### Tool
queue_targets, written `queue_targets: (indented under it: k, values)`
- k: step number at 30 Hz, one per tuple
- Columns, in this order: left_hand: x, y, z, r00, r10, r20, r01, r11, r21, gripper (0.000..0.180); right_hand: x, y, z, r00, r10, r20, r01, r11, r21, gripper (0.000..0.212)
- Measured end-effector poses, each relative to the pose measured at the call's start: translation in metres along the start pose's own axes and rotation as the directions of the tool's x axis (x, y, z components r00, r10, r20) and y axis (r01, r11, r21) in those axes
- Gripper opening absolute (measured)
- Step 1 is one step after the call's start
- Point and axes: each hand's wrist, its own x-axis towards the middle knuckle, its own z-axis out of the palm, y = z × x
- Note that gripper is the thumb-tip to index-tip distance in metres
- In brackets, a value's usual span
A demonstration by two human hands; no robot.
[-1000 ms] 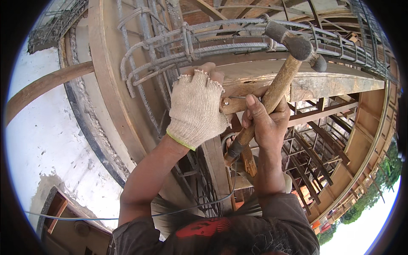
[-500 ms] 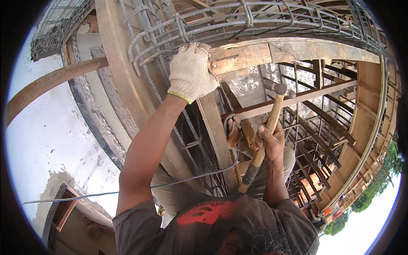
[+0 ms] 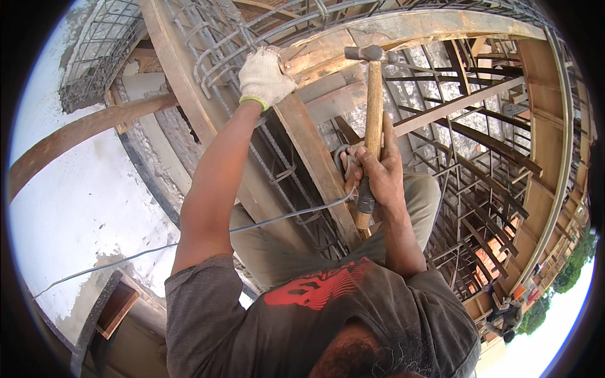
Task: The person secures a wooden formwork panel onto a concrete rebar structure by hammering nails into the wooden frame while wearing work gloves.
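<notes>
Looking down from my head, I see first my dark grey shirt (image 3: 328,315) with a red print at the bottom of the view. My right hand (image 3: 377,173) is bare and it is closed tight around the lower part of a wooden hammer handle. The hammer (image 3: 372,107) stands almost upright, and its metal head (image 3: 365,53) is up near the wooden plank (image 3: 353,53) that runs across the top. I cannot tell if the head touches the plank or only is close to it. Just beside my right hand a foot in a sandal (image 3: 345,165) shows a little, mostly hidden behind the hand and the handle.

My left hand (image 3: 263,75) wears a white knitted glove with a green edge at the wrist. It is stretched up and closed on the left end of the same plank, next to the steel bar cage (image 3: 217,47). The fingers are folded over the edge, so what is under them is hidden.

A thin grey wire (image 3: 277,217) crosses in front of my left arm and goes out to the left. Farther, a sloping board (image 3: 312,160) passes between my arms. Beyond it many wooden props (image 3: 479,164) stand below, small and hard to make out. At the lower right another person (image 3: 504,309) is seen, tiny and cut off near the rim.
</notes>
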Motion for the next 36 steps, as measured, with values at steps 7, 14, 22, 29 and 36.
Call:
queue_targets:
  k: [7,14,22,29,36]
  values:
    - [-0.005,-0.009,0.009,0.998,0.011,-0.069,-0.014,0.999,-0.037,0.065,0.02,-0.104,-0.003,0.727,-0.608,-0.319,0.529,0.792,-0.304,0.084]
    - [-0.002,-0.007,0.006,1.0,0.0,-0.028,-0.002,0.998,-0.062,0.064,0.025,-0.033,0.028,0.977,-0.147,0.156,0.212,0.777,-0.593,0.079]
    - [-0.002,-0.011,0.007,0.998,0.016,-0.06,-0.021,0.996,-0.089,0.063,0.003,-0.108,0.027,0.802,-0.579,-0.15,0.506,0.79,-0.345,0.077]
    - [-0.001,-0.011,0.008,0.999,0.012,-0.032,-0.015,0.994,-0.111,0.07,0.009,0.001,0.033,0.934,-0.355,0.036,0.304,0.739,-0.602,0.078]
    - [-0.002,-0.013,0.008,1.0,0.009,-0.003,-0.009,0.998,-0.068,0.071,-0.005,-0.091,0.019,0.885,-0.438,-0.158,0.366,0.864,-0.346,0.075]
